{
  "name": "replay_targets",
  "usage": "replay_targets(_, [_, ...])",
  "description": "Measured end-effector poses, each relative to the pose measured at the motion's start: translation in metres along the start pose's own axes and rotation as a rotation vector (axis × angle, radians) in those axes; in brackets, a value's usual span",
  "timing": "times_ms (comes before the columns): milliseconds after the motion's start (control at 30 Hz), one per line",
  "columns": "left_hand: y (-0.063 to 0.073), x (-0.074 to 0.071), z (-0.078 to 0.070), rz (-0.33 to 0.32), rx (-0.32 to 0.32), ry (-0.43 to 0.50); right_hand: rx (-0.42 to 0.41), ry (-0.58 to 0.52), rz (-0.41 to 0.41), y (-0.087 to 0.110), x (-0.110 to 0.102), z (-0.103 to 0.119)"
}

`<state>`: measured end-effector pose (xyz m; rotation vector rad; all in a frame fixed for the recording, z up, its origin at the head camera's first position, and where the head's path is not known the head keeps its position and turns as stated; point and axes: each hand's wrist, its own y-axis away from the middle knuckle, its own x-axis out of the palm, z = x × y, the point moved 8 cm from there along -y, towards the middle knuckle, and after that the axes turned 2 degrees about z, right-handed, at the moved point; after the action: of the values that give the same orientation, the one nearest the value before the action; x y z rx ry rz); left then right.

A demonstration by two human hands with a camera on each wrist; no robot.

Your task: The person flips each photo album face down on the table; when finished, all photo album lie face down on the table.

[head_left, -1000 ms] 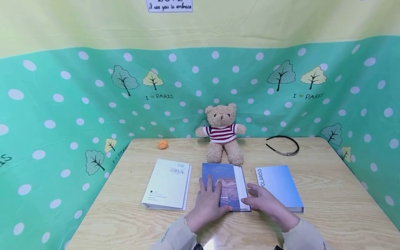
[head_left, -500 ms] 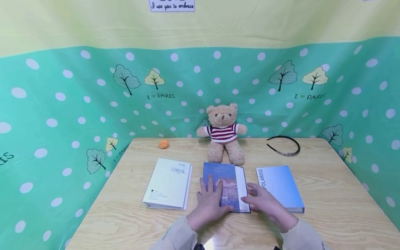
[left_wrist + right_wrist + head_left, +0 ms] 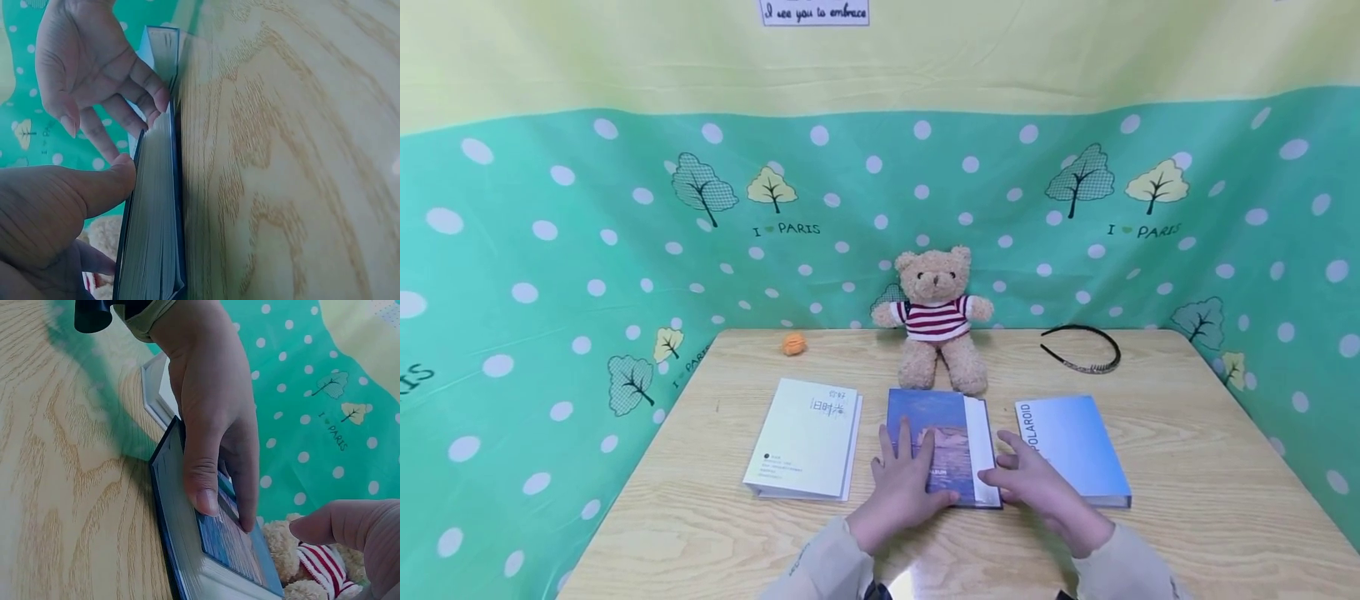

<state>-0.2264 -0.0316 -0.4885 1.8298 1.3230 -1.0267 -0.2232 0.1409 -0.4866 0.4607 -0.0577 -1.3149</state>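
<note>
A photo album (image 3: 951,408) with a sea-picture cover lies at the middle of the table, a white strip showing along its right side. My left hand (image 3: 901,483) rests spread on the cover, its thumb near the front edge. Beside the right edge is my right hand (image 3: 1045,483), its fingers slightly bent and its thumb apart. In the left wrist view, the right fingertips (image 3: 159,100) reach the album's page edges (image 3: 153,219). The right wrist view shows the left thumb (image 3: 205,481) on the cover.
A white album (image 3: 801,442) lies to the left and a blue Polaroid album (image 3: 1075,450) to the right. Behind sit a teddy bear (image 3: 934,321), a black headband (image 3: 1086,367) and a small orange object (image 3: 793,343). A polka-dot curtain (image 3: 865,192) backs the table.
The right hand's fingers have spread and lifted a little at the album's right edge. The left hand stays on the cover, and the head view has shifted slightly.
</note>
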Motion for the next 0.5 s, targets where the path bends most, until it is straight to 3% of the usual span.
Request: replay_targets(500, [0.0007, 0.0012, 0.0001, 0.024, -0.022, -0.017, -0.023, 0.01, -0.018, 0.0026, 0.0013, 0.0022])
